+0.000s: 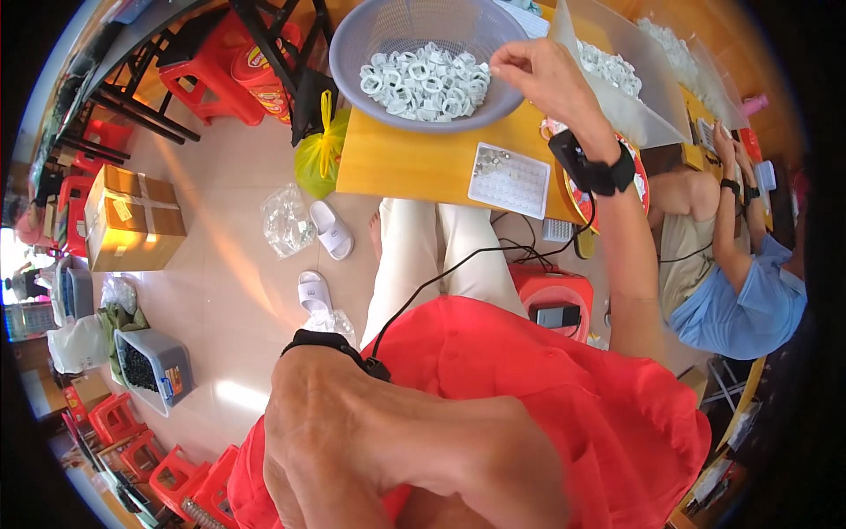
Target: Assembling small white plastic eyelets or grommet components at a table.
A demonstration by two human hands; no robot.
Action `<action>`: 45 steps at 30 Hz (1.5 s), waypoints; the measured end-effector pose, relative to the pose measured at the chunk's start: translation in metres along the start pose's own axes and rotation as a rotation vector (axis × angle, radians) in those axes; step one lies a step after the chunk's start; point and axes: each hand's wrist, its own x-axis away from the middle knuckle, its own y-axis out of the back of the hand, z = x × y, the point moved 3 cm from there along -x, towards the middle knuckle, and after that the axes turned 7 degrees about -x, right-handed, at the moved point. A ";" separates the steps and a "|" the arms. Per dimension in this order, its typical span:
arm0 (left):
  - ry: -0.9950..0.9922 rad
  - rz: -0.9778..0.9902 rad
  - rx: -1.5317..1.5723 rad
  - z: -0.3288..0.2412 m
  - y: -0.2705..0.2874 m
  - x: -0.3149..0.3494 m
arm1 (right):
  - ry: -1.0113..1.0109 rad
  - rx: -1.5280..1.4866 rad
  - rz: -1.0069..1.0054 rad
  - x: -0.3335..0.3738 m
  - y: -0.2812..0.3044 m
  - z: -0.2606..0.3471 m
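Close in front of the camera, my left hand is raised and bent at the wrist, a black band round it. Its fingertips are hidden, so I cannot tell what they do. At the right rim of a grey-purple plastic basket, my right hand has thumb and fingers pinched together; anything between them is too small to see. Many small white ring-shaped plastic parts lie heaped in the basket. Below that hand, on the yellow table, sits a white compartment tray with a few small pieces at one corner.
A translucent bin of white parts stands right of the basket. Black cables run from my wristbands. At right sits a person in a blue shirt. A red stool, a yellow bag and a cardboard box stand around.
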 end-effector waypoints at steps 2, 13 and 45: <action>-0.059 0.065 -0.005 -0.001 0.008 -0.001 | 0.108 0.006 0.045 -0.029 -0.009 0.005; -0.498 0.767 0.117 0.018 0.076 -0.039 | -0.184 0.402 0.365 -0.118 -0.085 -0.056; -0.046 0.015 -0.073 0.084 0.196 0.002 | -0.286 -0.766 0.381 -0.105 -0.054 -0.036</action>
